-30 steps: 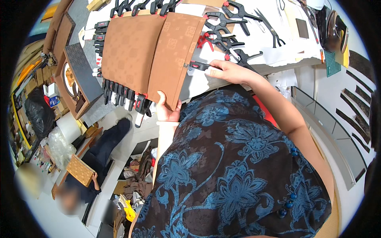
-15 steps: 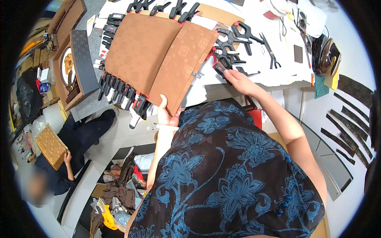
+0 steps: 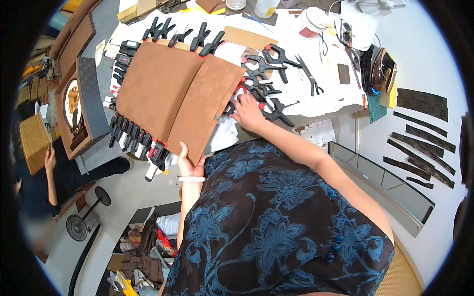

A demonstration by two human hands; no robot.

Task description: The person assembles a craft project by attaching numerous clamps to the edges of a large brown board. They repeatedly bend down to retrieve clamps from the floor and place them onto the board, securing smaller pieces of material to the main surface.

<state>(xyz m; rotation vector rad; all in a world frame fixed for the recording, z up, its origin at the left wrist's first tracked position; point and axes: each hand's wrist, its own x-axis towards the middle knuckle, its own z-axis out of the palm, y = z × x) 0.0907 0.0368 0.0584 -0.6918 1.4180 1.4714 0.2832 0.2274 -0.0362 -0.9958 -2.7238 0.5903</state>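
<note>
Presently, the brown panel [image 3: 158,89] lies tilted over the left part of the paper-covered desk [image 3: 321,120], its near corner reaching out past the near edge. A fold line crosses it, setting off a flap on the right. Black spring clamps [image 3: 180,37] grip its far border, its left border and its near-left border.

Left hand [image 3: 191,166]: gripping the panel's near corner, thumb pressed on the upper face, other fingers largely hidden beneath. A white bangle [image 3: 192,179] circles the wrist.

Right hand [image 3: 248,114]: just beside the flap's right border, fingers bent among black clamp parts. Whether they close on a clamp cannot be told.

Beyond that hand, a cluster of loose clamps [image 3: 281,112] with red tips lies toward the desk's near edge. Scissors [image 3: 311,78] lie farther right, and a dark square piece [image 3: 343,74] lies between them and the right end. A white tub [image 3: 312,23] stands toward the far right corner. Dark strips [image 3: 414,154] are fixed to the wall at right. At far left, a co-worker's hand [image 3: 50,160] holds a yellow-brown box [image 3: 34,143].
</note>
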